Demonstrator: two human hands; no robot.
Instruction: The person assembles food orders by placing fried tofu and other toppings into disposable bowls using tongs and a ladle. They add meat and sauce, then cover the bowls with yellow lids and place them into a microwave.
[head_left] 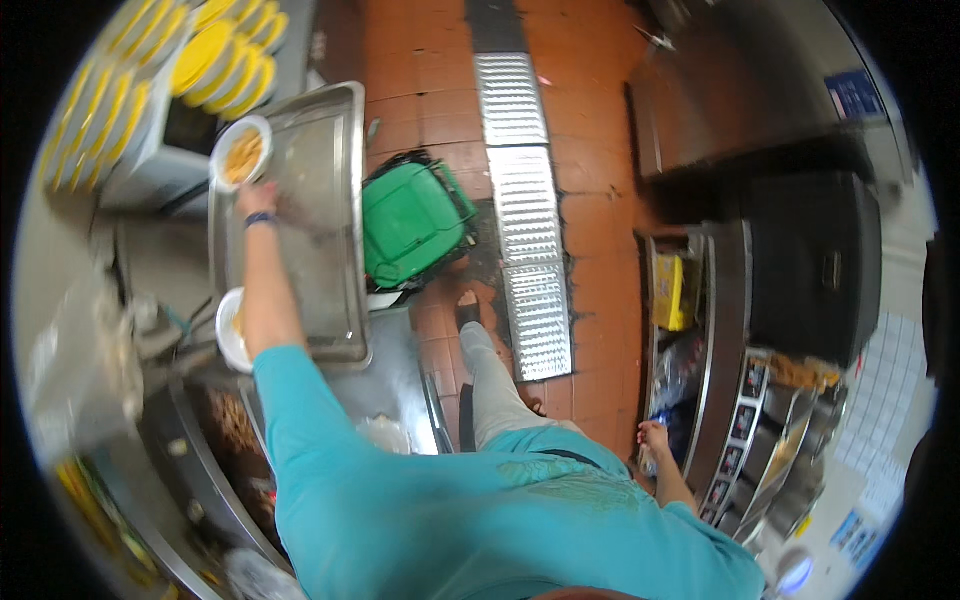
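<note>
My left hand (257,203), with a dark band at the wrist, is closed at the near rim of a white bowl (222,160) holding yellow-orange food pieces (243,156). The bowl sits at the far left corner of a large metal tray (325,230). Partly covered by my left forearm, a second white bowl (228,340) stands at the tray's near left edge. Out to the right, my right hand (654,438) hangs with curled fingers beside a shelf; a small clear item shows just below it, and whether the fingers hold it is unclear.
Yellow-and-white stacked dishes (215,70) stand beyond the tray. A green lidded bin (412,222) is on the tiled floor right of it. Metal grating (527,200) runs along the aisle. On the right are a yellow box (672,292) and a black case (815,265).
</note>
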